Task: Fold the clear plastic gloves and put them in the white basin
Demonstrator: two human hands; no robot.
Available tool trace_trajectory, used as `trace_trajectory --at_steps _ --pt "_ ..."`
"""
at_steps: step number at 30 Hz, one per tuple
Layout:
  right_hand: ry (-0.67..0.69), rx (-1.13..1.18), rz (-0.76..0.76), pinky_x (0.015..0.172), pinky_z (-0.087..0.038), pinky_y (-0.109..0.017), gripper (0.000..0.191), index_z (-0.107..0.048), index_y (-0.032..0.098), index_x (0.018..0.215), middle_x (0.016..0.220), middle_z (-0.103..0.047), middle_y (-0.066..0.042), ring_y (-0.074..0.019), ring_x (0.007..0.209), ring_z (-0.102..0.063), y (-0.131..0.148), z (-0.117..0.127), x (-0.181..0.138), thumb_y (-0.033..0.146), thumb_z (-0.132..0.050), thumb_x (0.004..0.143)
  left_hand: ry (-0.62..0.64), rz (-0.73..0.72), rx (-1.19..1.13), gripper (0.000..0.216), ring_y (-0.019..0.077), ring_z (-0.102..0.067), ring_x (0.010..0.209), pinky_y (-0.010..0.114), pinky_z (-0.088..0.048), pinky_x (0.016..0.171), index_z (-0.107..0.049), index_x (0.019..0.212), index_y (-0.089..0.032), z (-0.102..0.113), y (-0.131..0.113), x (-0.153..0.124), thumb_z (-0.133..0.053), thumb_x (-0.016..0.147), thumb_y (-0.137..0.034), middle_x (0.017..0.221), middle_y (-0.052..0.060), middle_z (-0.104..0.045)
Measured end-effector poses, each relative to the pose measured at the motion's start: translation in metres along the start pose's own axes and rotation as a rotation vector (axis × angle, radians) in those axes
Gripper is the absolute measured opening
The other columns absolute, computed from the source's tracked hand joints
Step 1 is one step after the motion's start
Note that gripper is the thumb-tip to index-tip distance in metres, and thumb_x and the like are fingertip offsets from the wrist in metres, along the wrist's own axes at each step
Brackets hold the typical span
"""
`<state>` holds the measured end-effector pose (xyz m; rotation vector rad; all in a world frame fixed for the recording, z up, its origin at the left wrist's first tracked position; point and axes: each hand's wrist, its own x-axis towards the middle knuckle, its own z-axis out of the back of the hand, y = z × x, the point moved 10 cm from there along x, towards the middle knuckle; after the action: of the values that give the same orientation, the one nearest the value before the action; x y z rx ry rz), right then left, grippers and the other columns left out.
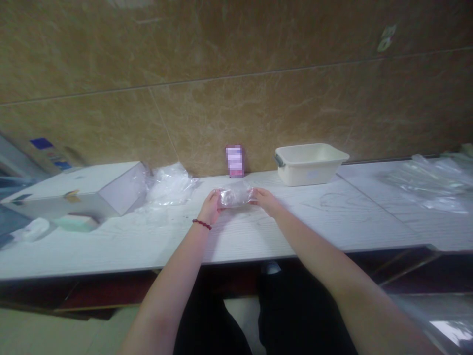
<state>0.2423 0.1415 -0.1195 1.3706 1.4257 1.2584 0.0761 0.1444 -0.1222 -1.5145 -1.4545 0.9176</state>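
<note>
Between my two hands, just above the white wood-grain table (258, 241), is a clear plastic bag (236, 195), stretched sideways and glossy. My left hand (210, 206) is closed on its left end, with a dark red beaded bracelet (202, 224) round the wrist. On the right end, the fingers of my right hand (264, 198) pinch the plastic. Whether anything lies inside the bag cannot be made out. Right behind it a phone (235, 161) with a blurred-out screen leans upright against the wall.
A cream plastic basin (312, 165) stands at the back right. Clear plastic bags (428, 182) lie far right. To the left are a pile of plastic bags (172, 183), a white box (84, 187) and a pale green block (76, 223). A tiled wall (236, 98) closes off the back.
</note>
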Motion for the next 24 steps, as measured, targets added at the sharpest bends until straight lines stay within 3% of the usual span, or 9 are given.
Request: trace_trajectory --at_steps 8,15,19,24 --pt "0.033 -0.215 -0.033 0.057 -0.042 -0.02 0.021 -0.059 0.019 0.084 0.082 -0.057 -0.002 -0.0085 0.068 -0.05 -0.01 -0.001 0.002 0.025 -0.055 0.065 0.04 0.07 -0.074 0.018 0.0157 -0.057 0.075 0.031 -0.047 0.063 -0.053 0.087 -0.015 -0.011 -0.002 -0.007 -0.044 0.078 -0.028 0.086 0.005 -0.06" --pt "0.103 -0.437 -0.01 0.045 -0.032 -0.018 0.022 -0.059 0.014 0.072 0.056 -0.049 0.002 -0.0057 0.048 -0.042 -0.01 -0.006 -0.002 0.035 -0.054 0.065 0.069 0.173 -0.183 0.022 0.0178 -0.057 0.078 0.031 -0.048 0.063 -0.055 0.09 -0.014 -0.012 0.005 -0.01 -0.043 0.078 -0.028 0.089 0.007 -0.06" --pt "0.128 -0.42 -0.019 0.045 -0.03 -0.018 0.03 -0.059 0.014 0.073 0.055 -0.049 0.002 -0.0053 0.048 -0.04 -0.011 -0.009 -0.003 0.042 -0.055 0.063 0.101 0.19 -0.238 0.02 0.0178 -0.057 0.079 0.031 -0.049 0.062 -0.056 0.089 -0.014 -0.013 0.007 -0.01 -0.043 0.078 -0.025 0.09 0.007 -0.06" --pt "0.152 -0.284 -0.059 0.051 -0.035 -0.018 0.029 -0.059 0.014 0.071 0.067 -0.055 -0.001 -0.0065 0.056 -0.045 -0.017 -0.012 -0.001 0.04 -0.059 0.059 0.107 0.201 -0.251 0.018 0.0176 -0.057 0.078 0.031 -0.049 0.061 -0.055 0.087 -0.014 -0.013 0.008 -0.009 -0.043 0.078 -0.024 0.09 0.006 -0.06"
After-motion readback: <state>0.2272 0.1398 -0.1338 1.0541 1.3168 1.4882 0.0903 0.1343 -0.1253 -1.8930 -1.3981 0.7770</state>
